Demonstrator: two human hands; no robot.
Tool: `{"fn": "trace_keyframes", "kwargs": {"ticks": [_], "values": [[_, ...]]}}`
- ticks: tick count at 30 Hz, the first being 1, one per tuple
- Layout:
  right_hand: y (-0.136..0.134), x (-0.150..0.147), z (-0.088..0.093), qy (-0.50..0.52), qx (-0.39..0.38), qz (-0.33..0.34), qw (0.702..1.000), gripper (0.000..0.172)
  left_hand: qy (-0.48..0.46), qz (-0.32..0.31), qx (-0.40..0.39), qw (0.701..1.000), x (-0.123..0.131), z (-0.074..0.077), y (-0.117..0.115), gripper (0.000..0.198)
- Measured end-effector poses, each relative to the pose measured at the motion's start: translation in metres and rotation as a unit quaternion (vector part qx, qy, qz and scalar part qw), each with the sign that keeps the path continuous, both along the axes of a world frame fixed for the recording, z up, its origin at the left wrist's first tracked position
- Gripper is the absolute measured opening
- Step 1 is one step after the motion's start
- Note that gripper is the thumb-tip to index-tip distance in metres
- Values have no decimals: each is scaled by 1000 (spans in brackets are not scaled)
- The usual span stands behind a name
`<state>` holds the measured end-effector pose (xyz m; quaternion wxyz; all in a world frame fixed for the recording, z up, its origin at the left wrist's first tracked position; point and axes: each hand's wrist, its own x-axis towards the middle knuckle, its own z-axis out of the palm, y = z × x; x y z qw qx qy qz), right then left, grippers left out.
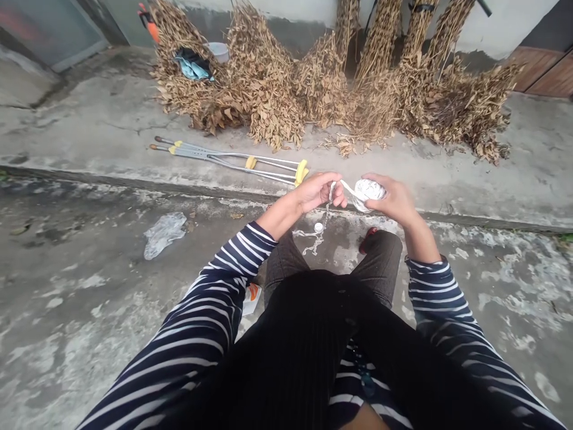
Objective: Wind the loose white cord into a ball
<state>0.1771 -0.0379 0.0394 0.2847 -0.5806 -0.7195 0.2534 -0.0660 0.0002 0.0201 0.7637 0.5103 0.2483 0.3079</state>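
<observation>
My right hand point(394, 200) is closed around a ball of white cord point(369, 190), with its thumb and fingers on either side. A strand runs leftward from the ball to my left hand point(320, 192), whose curled fingers grip the cord. Below the left hand the strand point(327, 214) hangs toward the ground. Loose white cord lies on the concrete between my feet, beside a small round white object point(319, 227) whose kind I cannot make out.
A pair of crutches point(230, 160) lies along the raised concrete step point(111, 146). Bundles of dried plants point(273, 77) lean against the wall, with a blue and black cloth point(194, 64) on them. A crumpled clear plastic bag point(165, 235) rests on the ground to the left.
</observation>
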Motion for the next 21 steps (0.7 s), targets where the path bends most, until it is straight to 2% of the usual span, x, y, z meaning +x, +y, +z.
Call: {"fn": "trace_keyframes", "kwargs": {"ticks": [3, 6, 8, 12, 15, 17, 21], "values": [[-3, 0, 8, 68, -109, 30, 991, 68, 25, 6, 0, 1000, -1, -8, 5, 48], [0, 2, 10, 95, -201, 50, 974, 64, 113, -4, 15, 993, -7, -22, 15, 43], [5, 5, 8, 100, -241, 39, 965, 64, 174, -10, 34, 984, -10, -32, 22, 40], [15, 9, 3, 98, -267, 1, 959, 66, 196, 35, 71, 977, -8, -43, 23, 19], [19, 9, 5, 85, -262, -11, 961, 65, 178, 75, 138, 971, -1, -42, 10, 44], [20, 7, 10, 72, -266, -11, 961, 63, 181, 95, 219, 954, 4, -40, -1, 45], [22, 2, 17, 49, -272, -3, 961, 59, 231, 121, 340, 903, 12, -33, -15, 19]]}}
